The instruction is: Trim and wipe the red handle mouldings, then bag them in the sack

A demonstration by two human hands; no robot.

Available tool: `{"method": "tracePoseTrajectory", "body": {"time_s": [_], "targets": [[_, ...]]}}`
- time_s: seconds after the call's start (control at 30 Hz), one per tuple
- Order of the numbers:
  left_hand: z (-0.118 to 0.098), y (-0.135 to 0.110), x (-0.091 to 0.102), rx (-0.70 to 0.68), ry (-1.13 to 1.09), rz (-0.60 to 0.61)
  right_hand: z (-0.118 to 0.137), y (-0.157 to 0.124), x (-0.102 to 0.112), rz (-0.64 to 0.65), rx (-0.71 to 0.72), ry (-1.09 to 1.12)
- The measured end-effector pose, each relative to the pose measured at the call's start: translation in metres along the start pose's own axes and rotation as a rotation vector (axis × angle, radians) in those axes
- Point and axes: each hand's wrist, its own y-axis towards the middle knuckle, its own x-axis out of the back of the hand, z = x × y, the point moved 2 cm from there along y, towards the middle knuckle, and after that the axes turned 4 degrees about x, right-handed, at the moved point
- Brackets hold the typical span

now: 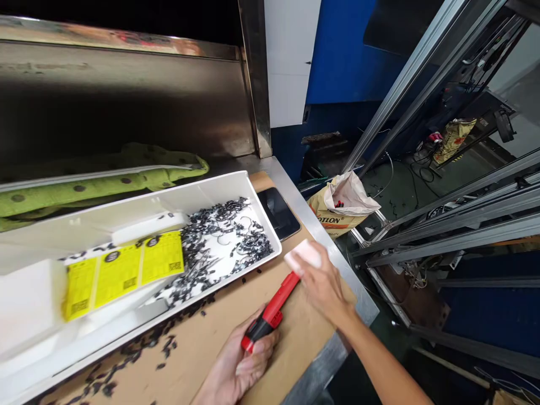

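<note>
The left hand [241, 368] clenches its grip on the red-handled tool [274, 306]. The tool's long axis slants up-right to the white block [304, 256], which the right hand [327, 289] pinches.

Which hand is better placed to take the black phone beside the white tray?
Probably the right hand: it is nearer the phone, though it holds a white piece. The left hand is farther back and grips the red tool.

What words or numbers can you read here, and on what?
"OTLON" on the tan bag; its first letters are hidden.
Yellow labels in the tray: print too small to read.
Red tool, white block: no text readable.
</note>
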Motion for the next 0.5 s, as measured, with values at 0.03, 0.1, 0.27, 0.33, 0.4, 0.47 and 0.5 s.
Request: {"method": "tracePoseTrajectory", "body": {"time_s": [0.03,0.1,0.27,0.33,0.4,0.47,0.5], "targets": [[-0.001,0.000,0.000,0.006,-0.006,0.003,0.000,0.001,0.002,-0.023,-0.039,-0.011],[-0.001,0.001,0.000,0.009,-0.014,0.008,0.005,-0.001,0.004,-0.004,0.034,0.010],[-0.002,0.004,0.002,0.025,-0.017,0.032,0.005,0.002,0.007,0.038,0.044,0.036],[-0.001,0.004,0.002,0.022,-0.016,0.031,0.004,0.004,0.010,-0.018,-0.051,0.008],[-0.001,0.004,0.002,0.005,-0.017,0.014,0.009,0.002,0.010,0.026,0.033,0.028],[0.000,0.003,0.001,-0.009,-0.014,-0.001,0.014,0.001,0.009,0.125,0.170,0.069],[0.000,0.002,0.000,-0.013,-0.011,-0.005,0.014,0.002,0.009,0.140,0.160,0.062]]}}
